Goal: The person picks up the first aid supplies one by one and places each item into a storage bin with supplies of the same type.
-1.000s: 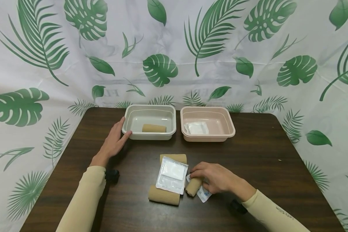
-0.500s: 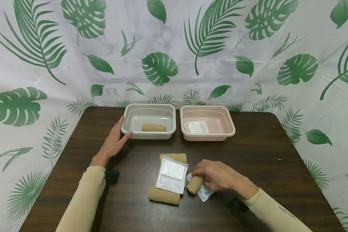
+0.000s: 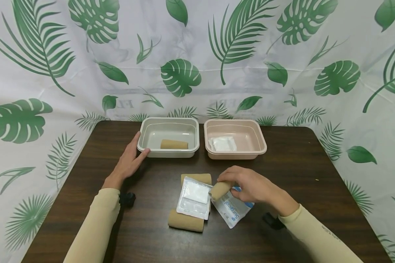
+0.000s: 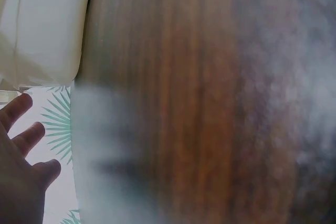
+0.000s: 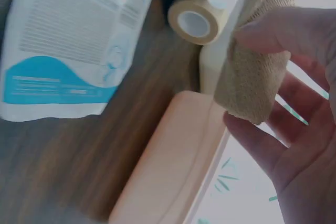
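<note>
above woodgrain table (image 3: 293, 164), right hand (image 3: 251, 184) pinches ribbed roll (image 3: 221, 190)

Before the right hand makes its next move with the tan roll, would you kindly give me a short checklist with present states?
1. Right hand has a grip on the tan roll: ok, thumb and fingers hold it.
2. Held roll apart from the blue-and-white packet: ok, a gap shows in the right wrist view.
3. Room in the gray bin: ok, just one roll shows inside.
4. Left hand firmly bracing that bin: cannot tell; it lies at the near left corner, but pressure isn't visible.
5. Table free of loose items: not ok; a near roll, a far roll and two packets lie there, including a foil packet.
</note>
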Action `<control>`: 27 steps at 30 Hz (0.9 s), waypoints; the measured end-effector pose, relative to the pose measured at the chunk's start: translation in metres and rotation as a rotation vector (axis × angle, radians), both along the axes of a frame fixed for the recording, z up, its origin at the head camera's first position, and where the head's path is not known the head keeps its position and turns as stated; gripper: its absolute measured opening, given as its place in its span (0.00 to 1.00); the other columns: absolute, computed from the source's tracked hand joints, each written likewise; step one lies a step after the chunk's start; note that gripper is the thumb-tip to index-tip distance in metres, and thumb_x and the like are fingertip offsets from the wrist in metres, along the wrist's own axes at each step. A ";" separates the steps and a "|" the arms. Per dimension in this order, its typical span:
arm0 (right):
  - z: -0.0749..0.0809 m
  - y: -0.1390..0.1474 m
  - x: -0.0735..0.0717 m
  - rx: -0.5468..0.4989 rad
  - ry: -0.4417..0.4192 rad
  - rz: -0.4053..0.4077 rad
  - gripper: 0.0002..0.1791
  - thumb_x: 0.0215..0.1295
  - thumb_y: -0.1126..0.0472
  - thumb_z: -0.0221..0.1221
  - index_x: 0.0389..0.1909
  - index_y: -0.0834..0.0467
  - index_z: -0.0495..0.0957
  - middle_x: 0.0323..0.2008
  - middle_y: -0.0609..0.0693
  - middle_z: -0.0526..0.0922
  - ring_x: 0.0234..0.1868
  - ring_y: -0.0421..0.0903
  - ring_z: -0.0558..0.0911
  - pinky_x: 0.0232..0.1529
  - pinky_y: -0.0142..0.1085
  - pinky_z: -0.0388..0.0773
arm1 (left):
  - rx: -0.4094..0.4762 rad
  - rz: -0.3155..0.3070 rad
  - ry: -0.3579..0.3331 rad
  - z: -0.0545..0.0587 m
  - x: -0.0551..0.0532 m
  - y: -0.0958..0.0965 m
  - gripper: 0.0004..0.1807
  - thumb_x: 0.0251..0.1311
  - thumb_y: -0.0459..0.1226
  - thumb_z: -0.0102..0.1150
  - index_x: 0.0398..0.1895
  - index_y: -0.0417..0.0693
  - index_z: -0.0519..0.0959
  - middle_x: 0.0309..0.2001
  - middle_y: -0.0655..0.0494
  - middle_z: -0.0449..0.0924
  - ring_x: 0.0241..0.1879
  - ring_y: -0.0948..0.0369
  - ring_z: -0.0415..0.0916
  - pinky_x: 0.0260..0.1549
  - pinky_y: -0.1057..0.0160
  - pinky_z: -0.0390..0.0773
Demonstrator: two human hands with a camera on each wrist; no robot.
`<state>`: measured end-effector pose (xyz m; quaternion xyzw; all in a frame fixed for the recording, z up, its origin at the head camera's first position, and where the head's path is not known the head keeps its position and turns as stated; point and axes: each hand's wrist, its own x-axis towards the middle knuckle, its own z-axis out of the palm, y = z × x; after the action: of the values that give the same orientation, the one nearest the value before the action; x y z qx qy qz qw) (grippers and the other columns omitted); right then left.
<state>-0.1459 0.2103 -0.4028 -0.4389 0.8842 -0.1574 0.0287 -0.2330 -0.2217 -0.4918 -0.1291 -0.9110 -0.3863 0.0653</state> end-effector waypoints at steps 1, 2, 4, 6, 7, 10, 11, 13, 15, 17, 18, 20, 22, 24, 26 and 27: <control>0.001 -0.001 -0.002 -0.014 0.006 -0.004 0.25 0.52 0.65 0.67 0.53 0.48 0.79 0.53 0.40 0.77 0.54 0.38 0.74 0.50 0.36 0.75 | 0.003 0.001 -0.002 0.000 0.000 0.000 0.43 0.68 0.55 0.47 0.77 0.55 0.38 0.76 0.48 0.43 0.72 0.45 0.46 0.64 0.38 0.50; 0.002 -0.003 -0.004 -0.028 0.010 -0.008 0.25 0.53 0.65 0.67 0.54 0.49 0.79 0.53 0.40 0.77 0.54 0.38 0.74 0.50 0.37 0.75 | 0.005 0.002 -0.002 0.000 0.000 0.000 0.43 0.68 0.55 0.47 0.77 0.54 0.38 0.76 0.48 0.43 0.72 0.45 0.46 0.64 0.38 0.51; 0.004 -0.006 -0.008 -0.053 0.022 -0.017 0.24 0.54 0.64 0.66 0.55 0.51 0.79 0.54 0.42 0.77 0.55 0.40 0.75 0.50 0.38 0.75 | 0.008 0.000 -0.005 0.001 0.000 0.001 0.43 0.68 0.55 0.47 0.77 0.54 0.38 0.76 0.48 0.43 0.72 0.45 0.46 0.64 0.37 0.51; 0.005 -0.010 -0.013 -0.085 0.023 -0.028 0.24 0.54 0.65 0.66 0.55 0.52 0.79 0.55 0.44 0.78 0.55 0.41 0.75 0.51 0.39 0.75 | 0.010 0.001 -0.007 0.001 0.000 0.001 0.43 0.68 0.55 0.47 0.77 0.53 0.39 0.76 0.49 0.43 0.72 0.46 0.46 0.64 0.37 0.51; 0.005 -0.012 -0.016 -0.097 0.027 -0.034 0.25 0.54 0.64 0.66 0.55 0.52 0.79 0.55 0.44 0.78 0.55 0.41 0.75 0.51 0.39 0.75 | 0.010 0.000 -0.009 0.001 -0.001 0.002 0.44 0.68 0.55 0.47 0.77 0.52 0.39 0.76 0.49 0.43 0.72 0.45 0.46 0.63 0.37 0.51; 0.006 -0.019 -0.026 -0.140 0.037 -0.047 0.25 0.54 0.64 0.66 0.56 0.54 0.79 0.55 0.46 0.78 0.55 0.42 0.76 0.52 0.39 0.74 | 0.014 0.003 -0.012 0.001 0.000 0.002 0.44 0.68 0.55 0.47 0.77 0.51 0.39 0.76 0.49 0.43 0.72 0.45 0.46 0.63 0.37 0.51; 0.006 -0.022 -0.029 -0.155 0.038 -0.052 0.25 0.54 0.65 0.67 0.56 0.54 0.78 0.55 0.47 0.78 0.55 0.42 0.76 0.52 0.40 0.74 | 0.017 0.005 -0.013 0.001 0.000 0.002 0.44 0.68 0.55 0.47 0.77 0.52 0.39 0.76 0.49 0.43 0.72 0.45 0.46 0.64 0.37 0.51; 0.006 -0.028 -0.034 -0.173 0.044 -0.062 0.25 0.55 0.64 0.67 0.57 0.55 0.78 0.55 0.47 0.78 0.54 0.43 0.77 0.52 0.40 0.75 | 0.020 0.005 -0.014 0.001 0.000 0.002 0.44 0.68 0.55 0.47 0.77 0.52 0.39 0.76 0.49 0.43 0.72 0.45 0.46 0.64 0.37 0.51; 0.006 -0.035 -0.039 -0.186 0.048 -0.070 0.26 0.55 0.64 0.67 0.57 0.55 0.77 0.55 0.47 0.78 0.53 0.43 0.77 0.51 0.40 0.75 | 0.021 0.009 -0.018 0.001 0.001 0.002 0.43 0.68 0.55 0.47 0.77 0.53 0.38 0.76 0.49 0.43 0.72 0.46 0.46 0.64 0.38 0.51; 0.006 -0.043 -0.044 -0.187 0.055 -0.081 0.25 0.56 0.63 0.66 0.58 0.55 0.77 0.54 0.48 0.78 0.52 0.43 0.77 0.51 0.40 0.75 | 0.022 0.012 -0.021 0.001 0.002 0.002 0.43 0.68 0.55 0.47 0.77 0.53 0.38 0.76 0.49 0.43 0.72 0.46 0.46 0.64 0.38 0.51; 0.005 -0.046 -0.046 -0.187 0.060 -0.086 0.25 0.57 0.63 0.66 0.57 0.55 0.77 0.54 0.48 0.78 0.52 0.43 0.77 0.51 0.40 0.75 | 0.021 0.012 -0.023 0.001 0.002 0.002 0.43 0.68 0.55 0.47 0.77 0.53 0.38 0.76 0.48 0.43 0.72 0.45 0.46 0.64 0.38 0.51; 0.004 -0.054 -0.050 -0.181 0.069 -0.102 0.25 0.57 0.62 0.66 0.57 0.55 0.77 0.53 0.48 0.78 0.51 0.43 0.77 0.51 0.40 0.75 | 0.017 0.016 -0.027 0.001 0.002 0.002 0.43 0.68 0.55 0.47 0.77 0.52 0.39 0.76 0.48 0.43 0.72 0.45 0.46 0.64 0.38 0.51; 0.002 -0.061 -0.055 -0.176 0.077 -0.119 0.24 0.57 0.62 0.65 0.57 0.55 0.77 0.53 0.47 0.78 0.50 0.43 0.77 0.51 0.39 0.75 | 0.016 0.013 -0.031 0.001 0.002 0.002 0.44 0.68 0.55 0.47 0.77 0.52 0.38 0.76 0.48 0.43 0.72 0.45 0.46 0.64 0.37 0.51; -0.001 -0.068 -0.059 -0.182 0.084 -0.139 0.24 0.57 0.62 0.65 0.57 0.54 0.77 0.52 0.48 0.77 0.50 0.43 0.77 0.50 0.39 0.75 | 0.015 0.013 -0.039 0.001 0.001 0.002 0.44 0.68 0.55 0.46 0.77 0.53 0.37 0.76 0.48 0.42 0.72 0.45 0.46 0.64 0.37 0.50; -0.002 -0.075 -0.062 -0.196 0.101 -0.153 0.24 0.58 0.62 0.65 0.57 0.55 0.77 0.52 0.48 0.77 0.50 0.43 0.77 0.51 0.39 0.75 | 0.014 0.013 -0.045 0.001 0.001 0.003 0.44 0.68 0.56 0.46 0.77 0.54 0.37 0.76 0.49 0.42 0.72 0.45 0.45 0.64 0.37 0.50; -0.003 -0.078 -0.063 -0.204 0.110 -0.158 0.24 0.58 0.63 0.64 0.57 0.55 0.77 0.52 0.49 0.77 0.50 0.44 0.77 0.51 0.39 0.75 | 0.015 0.013 -0.047 0.002 0.001 0.003 0.44 0.68 0.56 0.46 0.77 0.56 0.36 0.76 0.49 0.42 0.72 0.45 0.45 0.64 0.37 0.50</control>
<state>-0.2093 0.1324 -0.4057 -0.3764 0.8956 -0.2241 -0.0771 -0.2319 -0.2190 -0.4902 -0.1136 -0.9102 -0.3955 0.0475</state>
